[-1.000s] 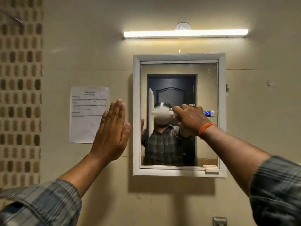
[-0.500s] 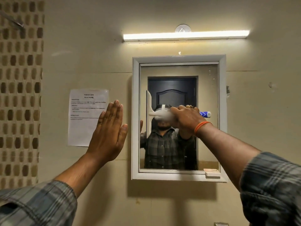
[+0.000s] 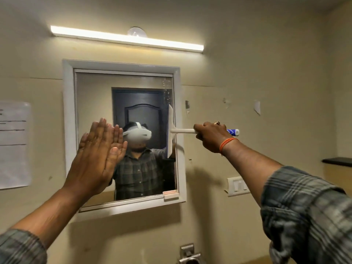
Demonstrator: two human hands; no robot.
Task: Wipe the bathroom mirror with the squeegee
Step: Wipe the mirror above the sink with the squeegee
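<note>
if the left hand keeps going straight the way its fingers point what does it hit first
The left hand is flat, fingers pointing up beside the mirror glass. Straight up it would probably meet the mirror's white frame first, though depth is unclear.

Beige walls, a tube light [image 3: 127,38] glowing high up. A paper [image 3: 14,144] hangs left; a switch [image 3: 238,186] and dark shelf [image 3: 338,161] sit right.

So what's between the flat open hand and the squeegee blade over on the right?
In the head view, only mirror glass lies between the left hand and the squeegee blade, reflecting the person and a dark door. The right hand grips the handle.
</note>
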